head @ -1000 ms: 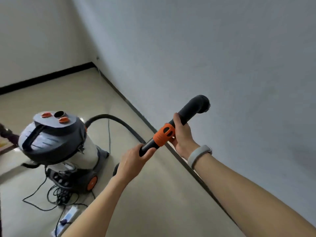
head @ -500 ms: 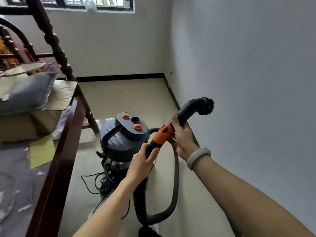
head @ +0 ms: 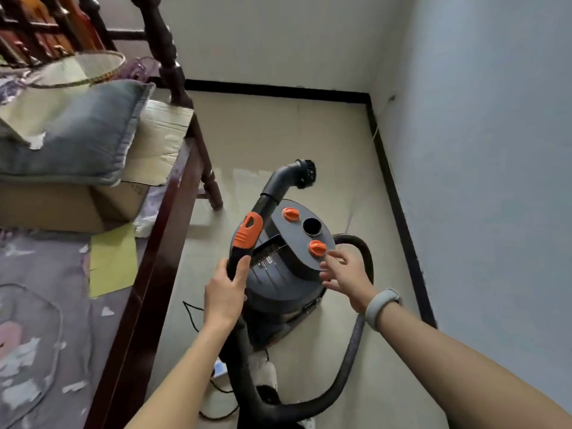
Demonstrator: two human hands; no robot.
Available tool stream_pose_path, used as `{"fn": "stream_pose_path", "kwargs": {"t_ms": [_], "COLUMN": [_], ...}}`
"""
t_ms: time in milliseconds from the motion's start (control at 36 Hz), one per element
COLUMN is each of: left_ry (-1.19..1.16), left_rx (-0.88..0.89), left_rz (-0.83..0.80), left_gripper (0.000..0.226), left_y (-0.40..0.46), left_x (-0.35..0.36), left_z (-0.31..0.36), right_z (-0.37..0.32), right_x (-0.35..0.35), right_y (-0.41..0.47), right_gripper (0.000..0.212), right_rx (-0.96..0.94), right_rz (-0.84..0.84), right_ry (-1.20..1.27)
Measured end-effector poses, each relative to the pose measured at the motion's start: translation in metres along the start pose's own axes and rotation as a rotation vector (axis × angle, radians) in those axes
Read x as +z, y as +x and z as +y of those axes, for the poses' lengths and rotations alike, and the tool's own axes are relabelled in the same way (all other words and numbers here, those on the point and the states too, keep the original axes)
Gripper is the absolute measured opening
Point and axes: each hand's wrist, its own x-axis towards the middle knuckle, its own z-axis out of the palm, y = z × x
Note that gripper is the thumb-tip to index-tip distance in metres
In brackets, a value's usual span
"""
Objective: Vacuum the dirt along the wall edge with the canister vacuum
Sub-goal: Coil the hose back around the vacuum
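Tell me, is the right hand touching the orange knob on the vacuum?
Cannot tell. In the head view the right hand reaches open toward the near orange knob, fingers right beside it, but no contact or gap shows plainly.

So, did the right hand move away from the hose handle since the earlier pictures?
Yes. The right hand has left the hose handle and now reaches, fingers open, to the orange knob on the vacuum lid.

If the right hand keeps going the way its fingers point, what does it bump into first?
Most likely the nearer orange knob on the vacuum lid. The right hand is open, fingertips just short of it, though depth is hard to judge from one view.
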Motion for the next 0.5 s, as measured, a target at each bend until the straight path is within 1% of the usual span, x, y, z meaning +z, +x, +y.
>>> {"fn": "stream_pose_path", "kwargs": {"t_ms": [111,194,278,333,444,500], "left_ry": [-0.026,-0.027,0.022,0.069,0.090,0.098], "left_rx": [-0.024,-0.024,-0.019,-0.011,-0.007,0.003], "left_rz": [-0.045,-0.069,-0.088,-0.112,-0.148,-0.138], "left_gripper": [0.052,0.051,0.051,0.045,0.040,0.039], "left_y": [0.045,0.072,0.093,0.106,0.128,0.136], "left_x": [0.013,0.026,0.036,0.042,0.054,0.059], "left_z": [-0.022,-0.037,-0.049,-0.057,-0.065,-0.064], "right_z": [0.013,0.024,0.035,0.042,0.049,0.046], "right_x": [0.007,0.007,0.003,0.001,-0.001,-0.004], "right_y": [0.056,0.094,0.127,0.142,0.165,0.173], "right_gripper": [0.029,0.030,0.034,0.035,0.031,0.031], "right_rx": [-0.041,-0.079,-0.102,-0.147,-0.260,-0.335], "right_rz": [0.066,0.080,0.067,0.051,0.008,-0.056], "right_ry": [-0.238,-0.518,-0.847,-1.033,-1.247,-1.394]}}
